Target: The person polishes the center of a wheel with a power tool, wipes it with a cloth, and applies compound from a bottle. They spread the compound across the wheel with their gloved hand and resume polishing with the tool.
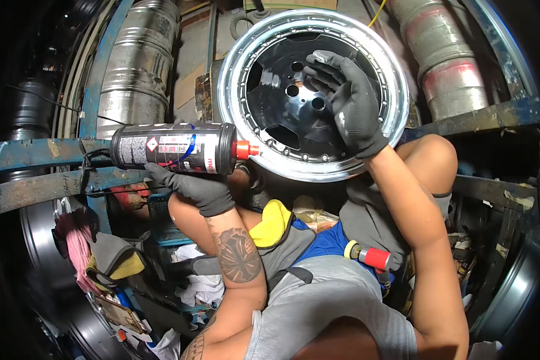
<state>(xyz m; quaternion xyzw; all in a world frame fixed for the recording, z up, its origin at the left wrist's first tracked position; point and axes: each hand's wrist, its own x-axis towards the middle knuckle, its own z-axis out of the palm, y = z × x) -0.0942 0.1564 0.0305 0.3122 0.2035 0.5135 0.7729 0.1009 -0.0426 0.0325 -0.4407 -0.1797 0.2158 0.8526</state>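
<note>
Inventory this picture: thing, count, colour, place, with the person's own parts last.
Round metal wheel: 1, silver lip, black face, upper centre
Cylindrical bottle: 1, black, red nozzle, left of centre
Ribbed metal cylinders: at least 3, silver or dark, both sides
Metal framework: uncounted, blue, both sides
Thin cord: 1, yellow, top
Fabric pieces: 2, yellow and grey, centre and lower left
Crumpled cloths: at least 2, pink and white, lower left
Plastic basket: 1, teal, left of centre
Cylindrical tool: 1, red with yellow end, near lap
Other clutter: uncounted, mixed colours, lower left
Fabric top: 1, grey, bottom centre
Arms: 2, bare, left tattooed, lower half
Left hand: 1, dark glove, holding bottle
Right hand: 1, dark glove, before wheel
</note>
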